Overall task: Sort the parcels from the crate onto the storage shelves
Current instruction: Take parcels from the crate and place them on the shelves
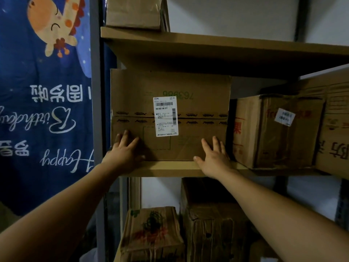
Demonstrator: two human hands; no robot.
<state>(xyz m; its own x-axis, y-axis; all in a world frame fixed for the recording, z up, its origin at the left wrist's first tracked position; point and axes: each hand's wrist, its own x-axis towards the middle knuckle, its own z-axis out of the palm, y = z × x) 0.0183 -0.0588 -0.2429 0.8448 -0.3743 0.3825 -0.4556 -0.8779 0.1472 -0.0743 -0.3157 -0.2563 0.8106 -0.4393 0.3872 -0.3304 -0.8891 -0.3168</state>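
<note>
The labelled parcel stands at the left end of the middle shelf, beside the upright post, its face just behind the front edge. The left hand and right hand press flat on its lower corners, fingers straight, gripping nothing. This parcel looks all but placed. The crate is out of view, so what remains cannot be told.

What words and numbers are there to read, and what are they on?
"356-801-06-377": white label on the big box.
"Happy", "Birthday": upside down, blue banner.
Label's small print, green number, writing on other boxes: too blurred.
</note>
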